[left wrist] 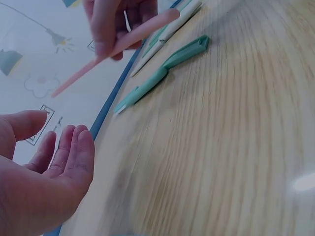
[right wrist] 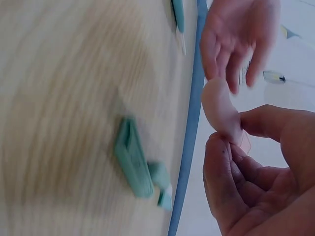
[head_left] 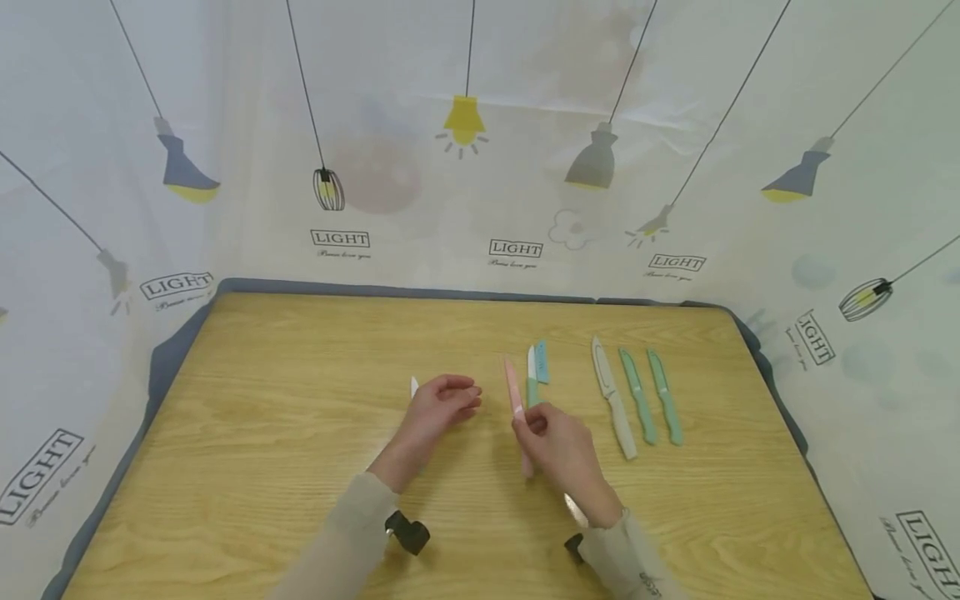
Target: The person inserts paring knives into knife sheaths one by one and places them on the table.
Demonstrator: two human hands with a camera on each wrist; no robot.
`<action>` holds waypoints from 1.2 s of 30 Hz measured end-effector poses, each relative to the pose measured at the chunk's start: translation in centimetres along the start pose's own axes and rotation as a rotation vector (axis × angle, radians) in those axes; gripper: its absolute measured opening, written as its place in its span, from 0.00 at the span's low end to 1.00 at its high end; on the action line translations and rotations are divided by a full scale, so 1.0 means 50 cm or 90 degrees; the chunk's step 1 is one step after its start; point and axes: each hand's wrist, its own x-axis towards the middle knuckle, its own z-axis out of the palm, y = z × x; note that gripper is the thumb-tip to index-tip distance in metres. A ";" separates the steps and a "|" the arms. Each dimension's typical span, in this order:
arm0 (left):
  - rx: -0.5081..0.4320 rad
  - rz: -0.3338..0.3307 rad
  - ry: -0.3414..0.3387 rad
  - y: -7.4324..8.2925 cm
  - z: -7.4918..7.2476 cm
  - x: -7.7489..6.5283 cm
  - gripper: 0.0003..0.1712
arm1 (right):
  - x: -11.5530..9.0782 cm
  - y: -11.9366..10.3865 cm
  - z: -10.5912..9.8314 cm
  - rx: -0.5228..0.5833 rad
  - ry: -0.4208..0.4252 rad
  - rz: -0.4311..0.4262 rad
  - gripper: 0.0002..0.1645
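Head view, L to R: white blade tip (head_left: pixel 414 386) pokes out by L hand (head_left: pixel 441 408), fingers loosely bent, thumb apart, gripping nil. Pink knife (head_left: pixel 513 387) held off surface (head_left: pixel 262 400), pinched btwn thumb & fingers of R hand (head_left: pixel 562 442). Grn-handled knife (head_left: pixel 532 391) just beyond, flat blue piece (head_left: pixel 542 363) alongside. Then cream knife (head_left: pixel 622 425), 2 grn knives (head_left: pixel 638 402) near-parallel.

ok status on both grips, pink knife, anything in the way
Right grip pinching pink knife above tabletop. Left grip open, empty. Green-handled knife lies close by; nothing visibly blocking.
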 end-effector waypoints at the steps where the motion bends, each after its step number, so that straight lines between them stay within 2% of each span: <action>1: 0.006 0.001 0.006 0.002 -0.007 -0.001 0.25 | 0.003 0.007 -0.007 -0.006 0.009 0.004 0.15; 6: 0.013 0.007 0.035 0.010 -0.044 -0.007 0.23 | 0.023 0.042 -0.044 -0.037 0.028 0.029 0.19; 10: 0.013 0.016 0.037 0.018 -0.073 -0.015 0.24 | 0.037 0.068 -0.070 -0.096 0.028 0.065 0.22; 19: 0.008 0.018 0.071 0.027 -0.118 -0.032 0.24 | 0.059 0.116 -0.088 -0.188 -0.010 0.102 0.23; 24: -0.006 0.012 0.101 0.025 -0.133 -0.036 0.22 | 0.064 0.129 -0.089 -0.234 0.000 0.071 0.19; 31: -0.026 0.017 0.148 0.030 -0.159 -0.042 0.22 | 0.070 0.142 -0.084 -0.274 0.014 0.037 0.25; 36: -0.027 0.024 0.165 0.035 -0.178 -0.049 0.23 | 0.074 0.149 -0.083 -0.292 0.023 0.012 0.27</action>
